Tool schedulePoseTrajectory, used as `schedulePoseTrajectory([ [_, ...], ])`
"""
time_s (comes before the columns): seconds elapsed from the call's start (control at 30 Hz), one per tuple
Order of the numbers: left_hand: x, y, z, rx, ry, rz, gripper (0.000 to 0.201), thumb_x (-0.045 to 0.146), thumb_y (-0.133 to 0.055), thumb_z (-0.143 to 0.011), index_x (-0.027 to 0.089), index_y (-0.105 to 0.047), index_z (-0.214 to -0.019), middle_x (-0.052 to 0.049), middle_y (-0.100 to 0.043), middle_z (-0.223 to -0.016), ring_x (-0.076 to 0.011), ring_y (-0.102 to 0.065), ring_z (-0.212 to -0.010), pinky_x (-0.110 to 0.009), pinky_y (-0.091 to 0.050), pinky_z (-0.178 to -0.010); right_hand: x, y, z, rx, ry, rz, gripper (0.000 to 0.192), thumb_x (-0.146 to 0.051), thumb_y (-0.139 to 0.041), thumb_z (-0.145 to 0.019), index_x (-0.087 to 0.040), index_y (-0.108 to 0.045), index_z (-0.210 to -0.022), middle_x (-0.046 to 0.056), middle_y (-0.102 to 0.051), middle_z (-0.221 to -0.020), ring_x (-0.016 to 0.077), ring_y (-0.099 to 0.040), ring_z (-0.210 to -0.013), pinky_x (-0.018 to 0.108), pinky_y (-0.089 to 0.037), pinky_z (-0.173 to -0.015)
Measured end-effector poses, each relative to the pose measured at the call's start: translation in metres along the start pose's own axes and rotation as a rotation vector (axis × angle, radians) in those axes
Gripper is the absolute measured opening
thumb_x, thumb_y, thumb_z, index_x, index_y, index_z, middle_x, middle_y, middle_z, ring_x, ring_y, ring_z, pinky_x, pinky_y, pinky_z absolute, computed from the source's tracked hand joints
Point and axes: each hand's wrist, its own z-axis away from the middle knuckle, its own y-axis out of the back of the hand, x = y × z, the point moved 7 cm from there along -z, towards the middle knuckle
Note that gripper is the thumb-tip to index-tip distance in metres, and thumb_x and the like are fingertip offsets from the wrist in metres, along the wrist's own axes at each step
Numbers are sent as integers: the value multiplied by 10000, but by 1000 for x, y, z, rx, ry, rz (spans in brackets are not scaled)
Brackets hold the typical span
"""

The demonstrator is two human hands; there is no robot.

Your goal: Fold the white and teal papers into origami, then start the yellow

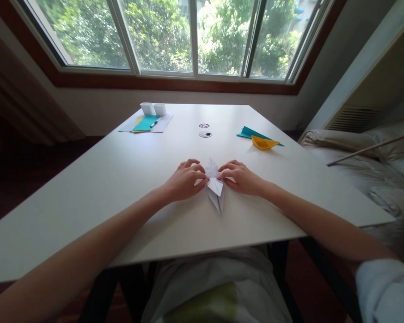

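A folded white paper piece (215, 186) lies on the white table in front of me, with a pointed top and two narrow points towards the near edge. My left hand (189, 179) pinches its left side between thumb and fingers. On the opposite side, the fingers of my right hand (239, 176) are closed on the paper's right edge. The small folds under the fingertips are partly hidden.
Towards the far right of the table (138, 172) lie a teal paper plane (251, 133) and a yellow paper boat (264, 142). Teal sheets (146, 123), a pen (155, 122) and white folded boxes (153, 109) are at the far left. Two round discs (205, 134) lie mid-table.
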Motion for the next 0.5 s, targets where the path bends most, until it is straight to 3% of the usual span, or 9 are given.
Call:
schedulePoseTrajectory([
  [0.23,4,-2,-2,53,72,-85,266,476,-568,-749,252,-683,-835,-52,-644,-939,-291,-426,-1086,-431,-324,-893,-4,-1,-2,-8,-24,43,196,-359,-525,-817,-247,-668,-890,45,-640,-1035,238,-502,-1026,410,-361,-879],
  [0.5,-6,-3,2,37,240,-182,487,606,-502,-730,205,-643,-967,-115,-583,-1066,-324,-401,-1102,-475,-329,-888,6,-7,0,-43,-131,61,330,-430,-546,-791,-243,-597,-1058,75,-583,-1130,274,-440,-1101,438,-366,-896],
])
